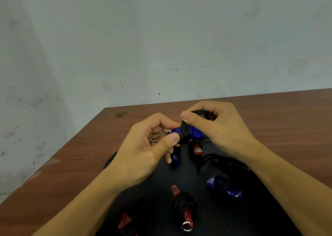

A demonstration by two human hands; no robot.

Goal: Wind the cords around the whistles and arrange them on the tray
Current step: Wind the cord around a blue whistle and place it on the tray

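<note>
A blue whistle [195, 133] hangs in the air above the far edge of the black tray [201, 217]. My left hand [149, 151] pinches its ring end between thumb and fingers. A black cord [185, 131] is wrapped a few turns around its middle, and my right hand [215, 126] pinches the loose cord just above the whistle. On the tray lie several wound whistles: a blue one [175, 159], a red one [196, 148], a blue one [222, 186], a red one with a metal ring [185, 208] and a red one [125, 221] at the near left.
The tray sits on a brown wooden table [80, 163] whose far edge meets a pale wall. A loose heap of black cord [215, 161] lies on the tray's right side. A small gold sticker [121, 114] marks the table's far left corner.
</note>
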